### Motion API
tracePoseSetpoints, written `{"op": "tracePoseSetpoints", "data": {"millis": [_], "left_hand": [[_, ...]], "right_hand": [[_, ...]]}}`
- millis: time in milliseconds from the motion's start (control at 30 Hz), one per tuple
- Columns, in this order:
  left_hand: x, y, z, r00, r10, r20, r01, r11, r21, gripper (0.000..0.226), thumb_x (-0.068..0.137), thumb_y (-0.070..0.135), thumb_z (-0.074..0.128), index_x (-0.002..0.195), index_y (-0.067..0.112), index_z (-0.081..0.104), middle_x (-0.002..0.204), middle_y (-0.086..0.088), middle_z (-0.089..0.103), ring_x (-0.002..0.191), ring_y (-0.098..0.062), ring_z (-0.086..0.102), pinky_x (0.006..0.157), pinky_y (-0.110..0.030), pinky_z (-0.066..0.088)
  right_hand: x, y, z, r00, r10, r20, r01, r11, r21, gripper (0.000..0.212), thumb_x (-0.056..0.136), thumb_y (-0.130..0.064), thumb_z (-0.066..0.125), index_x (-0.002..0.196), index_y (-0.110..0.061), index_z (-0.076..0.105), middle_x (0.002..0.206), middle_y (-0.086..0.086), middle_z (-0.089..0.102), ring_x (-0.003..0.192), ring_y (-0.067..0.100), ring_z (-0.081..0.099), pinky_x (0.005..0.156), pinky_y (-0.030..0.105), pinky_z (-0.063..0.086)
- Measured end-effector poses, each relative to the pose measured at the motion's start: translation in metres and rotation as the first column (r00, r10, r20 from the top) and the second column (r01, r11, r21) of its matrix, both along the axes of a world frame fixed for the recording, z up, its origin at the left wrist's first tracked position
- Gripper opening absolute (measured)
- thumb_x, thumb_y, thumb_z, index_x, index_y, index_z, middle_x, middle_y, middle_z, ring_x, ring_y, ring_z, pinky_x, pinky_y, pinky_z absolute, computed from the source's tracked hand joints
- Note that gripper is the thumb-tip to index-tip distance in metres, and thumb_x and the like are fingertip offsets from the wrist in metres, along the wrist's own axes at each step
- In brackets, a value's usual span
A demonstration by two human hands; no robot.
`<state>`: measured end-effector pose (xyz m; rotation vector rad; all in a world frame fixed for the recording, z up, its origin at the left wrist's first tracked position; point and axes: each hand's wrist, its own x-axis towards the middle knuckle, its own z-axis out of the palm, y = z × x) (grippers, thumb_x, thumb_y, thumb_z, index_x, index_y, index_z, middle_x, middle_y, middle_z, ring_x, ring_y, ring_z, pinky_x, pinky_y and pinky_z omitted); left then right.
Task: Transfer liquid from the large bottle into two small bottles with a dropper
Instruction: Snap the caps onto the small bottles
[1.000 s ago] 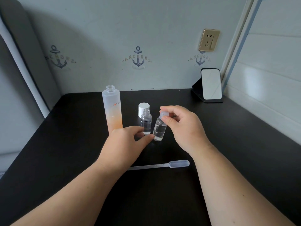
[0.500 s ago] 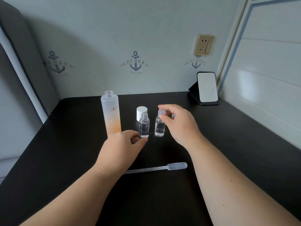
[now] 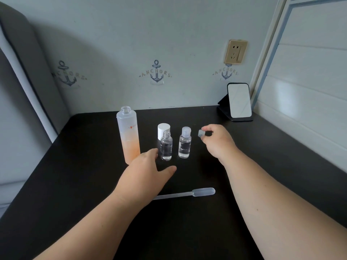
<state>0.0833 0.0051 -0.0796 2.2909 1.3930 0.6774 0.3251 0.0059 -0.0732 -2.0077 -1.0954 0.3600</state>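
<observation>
Large bottle (image 3: 128,136) stands upright at the left of the group on the black table (image 3: 56,184), neck open, frosted body holding orange-tinted liquid in its lower half. Its white cap (image 3: 163,130) stands further back, to its right, directly behind the first small bottle (image 3: 166,146). That small bottle is upright, uncapped, and appears to hold clear liquid for much of its height. The left hand (image 3: 148,170) lies just in front of and beside it, fingers extended and relaxed, thumb spread, holding nothing; whether a fingertip touches the large bottle's base cannot be told. The second small bottle (image 3: 185,143) stands just right of the first, apart from it, with a translucent cap seated on its neck and clear liquid inside. To its right, the right hand (image 3: 216,140) is raised off the table and pinches a small translucent cap (image 3: 201,133) between thumb and fingertips, near the second bottle but clear of it. The dropper (image 3: 185,194) lies flat on the table nearer the person, bulb to the right, its stem partly hidden under the left forearm; neither hand touches it. A small mirror (image 3: 238,101) on a stand sits at the far right corner. Assessment: filling looks complete and capping is in hand, one small bottle closed, the other open. The next move calls for carrying the pinched cap leftward over the open neck, steadying that bottle with the free hand, and seating the cap squarely without tipping either bottle.
</observation>
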Motion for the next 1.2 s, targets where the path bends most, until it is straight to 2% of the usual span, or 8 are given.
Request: {"op": "tracePoseSetpoints", "data": {"millis": [67, 167, 367, 533, 733, 867, 1000, 1200], "left_hand": [[0.000, 0.002, 0.002, 1.000, 0.017, 0.008, -0.016, 1.000, -0.013, 0.074, 0.088, 0.060, 0.063, 0.148, 0.025, 0.040, 0.142, 0.012, 0.054, 0.124, -0.008, 0.055, 0.086, -0.018, 0.038], [0.001, 0.006, 0.004, 0.999, 0.041, 0.031, -0.040, 0.999, -0.034, 0.071, 0.089, 0.058, 0.064, 0.148, 0.025, 0.040, 0.142, 0.012, 0.054, 0.127, -0.009, 0.053, 0.086, -0.020, 0.038], [0.004, 0.010, 0.002, 0.999, 0.026, -0.039, -0.028, 0.998, -0.062, 0.070, 0.088, 0.060, 0.063, 0.145, 0.023, 0.043, 0.138, 0.011, 0.056, 0.121, -0.009, 0.056, 0.081, -0.022, 0.038], [0.006, 0.019, 0.004, 0.998, 0.065, -0.005, -0.065, 0.993, -0.095, 0.070, 0.088, 0.058, 0.065, 0.143, 0.020, 0.045, 0.118, 0.014, 0.058, 0.089, 0.002, 0.051, 0.063, -0.014, 0.035], [0.019, 0.030, 0.007, 0.992, 0.107, 0.073, -0.099, 0.990, -0.103, 0.073, 0.087, 0.055, 0.069, 0.144, 0.016, 0.045, 0.131, 0.006, 0.061, 0.099, -0.006, 0.050, 0.073, -0.020, 0.039], [0.029, 0.035, 0.006, 0.989, 0.107, 0.103, -0.093, 0.987, -0.131, 0.062, 0.087, 0.051, 0.071, 0.136, 0.018, 0.053, 0.112, 0.008, 0.064, 0.093, -0.007, 0.054, 0.064, -0.018, 0.039], [0.032, 0.040, 0.003, 0.984, 0.119, 0.136, -0.096, 0.982, -0.163, 0.063, 0.087, 0.046, 0.073, 0.139, 0.017, 0.051, 0.120, 0.003, 0.066, 0.097, -0.008, 0.055, 0.076, -0.022, 0.042], [0.034, 0.038, 0.000, 0.984, 0.114, 0.139, -0.097, 0.988, -0.118, 0.040, 0.090, 0.042, 0.071, 0.120, 0.017, 0.064, 0.102, 0.006, 0.067, 0.086, -0.008, 0.058, 0.058, -0.015, 0.034]], "right_hand": [[0.000, 0.004, 0.000, 0.997, 0.064, 0.049, -0.059, 0.995, -0.083, 0.044, 0.100, -0.016, 0.058, 0.143, -0.026, 0.053, 0.162, -0.008, 0.032, 0.144, 0.023, 0.033, 0.108, 0.034, 0.036], [0.000, 0.012, 0.005, 0.980, 0.154, 0.129, -0.126, 0.971, -0.201, 0.052, 0.103, -0.013, 0.054, 0.151, -0.027, 0.043, 0.168, -0.010, 0.016, 0.151, 0.024, 0.023, 0.115, 0.038, 0.029], [0.001, 0.018, 0.004, 0.958, 0.176, 0.228, -0.107, 0.952, -0.285, 0.050, 0.100, -0.003, 0.049, 0.144, -0.026, 0.052, 0.156, -0.002, 0.038, 0.134, 0.024, 0.044, 0.106, 0.034, 0.040], [0.004, 0.008, 0.000, 0.960, 0.140, 0.244, -0.093, 0.977, -0.193, 0.036, 0.098, -0.001, 0.052, 0.125, -0.019, 0.066, 0.130, -0.001, 0.054, 0.111, 0.021, 0.059, 0.098, 0.036, 0.050], [0.003, -0.003, 0.002, 0.967, 0.073, 0.243, -0.052, 0.995, -0.091, 0.026, 0.100, -0.007, 0.052, 0.114, -0.019, 0.071, 0.118, 0.001, 0.059, 0.103, 0.023, 0.062, 0.088, 0.033, 0.051], [0.003, -0.010, 0.012, 0.998, 0.020, 0.066, -0.025, 0.996, 0.082, 0.024, 0.100, -0.017, 0.057, 0.121, -0.024, 0.068, 0.117, -0.002, 0.062, 0.104, 0.017, 0.061, 0.083, 0.027, 0.045], [-0.008, -0.018, 0.026, 0.990, 0.029, -0.141, 0.009, 0.964, 0.266, 0.024, 0.100, -0.024, 0.059, 0.122, -0.030, 0.067, 0.113, -0.011, 0.066, 0.106, 0.010, 0.062, 0.081, 0.025, 0.049], [-0.040, -0.034, 0.042, 0.953, 0.163, -0.254, -0.015, 0.866, 0.500, 0.020, 0.098, -0.021, 0.062, 0.108, -0.037, 0.071, 0.096, -0.018, 0.069, 0.089, -0.002, 0.065, 0.090, 0.031, 0.057]]}}
